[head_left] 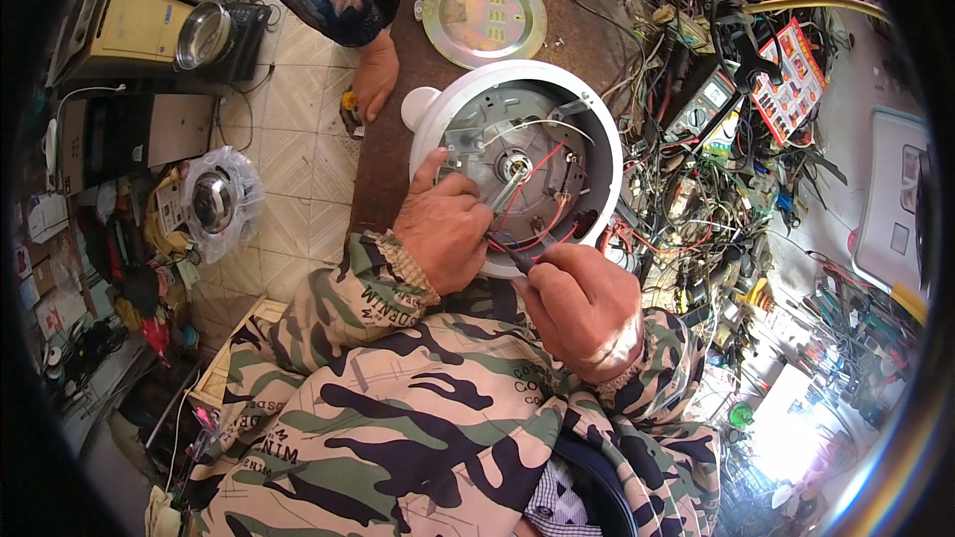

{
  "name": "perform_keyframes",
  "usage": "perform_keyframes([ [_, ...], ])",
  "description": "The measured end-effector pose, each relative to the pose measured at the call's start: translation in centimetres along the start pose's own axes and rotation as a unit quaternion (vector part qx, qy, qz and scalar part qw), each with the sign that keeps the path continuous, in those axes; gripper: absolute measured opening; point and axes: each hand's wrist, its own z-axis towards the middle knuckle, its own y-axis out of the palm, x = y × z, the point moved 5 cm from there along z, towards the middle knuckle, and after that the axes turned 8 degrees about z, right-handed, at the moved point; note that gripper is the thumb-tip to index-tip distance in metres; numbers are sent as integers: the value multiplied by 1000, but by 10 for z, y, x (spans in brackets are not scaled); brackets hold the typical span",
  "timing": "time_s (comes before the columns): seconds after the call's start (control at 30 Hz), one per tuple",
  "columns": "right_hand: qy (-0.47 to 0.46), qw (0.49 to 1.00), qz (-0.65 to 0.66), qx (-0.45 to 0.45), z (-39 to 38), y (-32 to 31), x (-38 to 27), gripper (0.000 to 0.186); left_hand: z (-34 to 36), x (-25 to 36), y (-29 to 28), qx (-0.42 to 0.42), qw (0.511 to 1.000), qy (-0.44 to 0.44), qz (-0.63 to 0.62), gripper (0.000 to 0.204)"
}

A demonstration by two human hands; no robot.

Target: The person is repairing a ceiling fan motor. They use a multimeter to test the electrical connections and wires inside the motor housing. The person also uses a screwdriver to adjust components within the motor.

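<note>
An upturned round white appliance [613, 154], which looks like a rice cooker, lies with its underside uncovered. Inside are a grey metal pan, red and white wires and a central fitting [515, 169]. My left hand [446, 229] grips its near left rim, index finger stretched along the edge and the others curled inward. My right hand [587, 303] is closed around a slim dark tool [519, 261] at the near rim, its tip pointing in toward the wires. My fingers cover most of the tool, so its exact kind is unclear.
A round yellowish metal cover [485, 15] lies beyond the appliance on the brown table [383, 174]. Another person's hand [375, 75] rests at the table's left edge. Tangled wires and parts crowd the right, with a multimeter [701, 104] and a printed sheet [791, 80].
</note>
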Motion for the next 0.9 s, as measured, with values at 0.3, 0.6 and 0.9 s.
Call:
perform_keyframes([
  [0.3, -9, 1000, 25, 4, 5, 0, -3, 37, 9, 6, 10, -45, 995, 9, 84, 15],
  [0.6, -13, 997, -81, 6, -3, 2, -10, 30, 7, 6, 11, 37, 997, 41, 49, 5],
  [0.9, 13, 997, -76, 24, -6, 6, -10, 23, 9, 5, 7, 31, 998, 34, 34, 14],
])
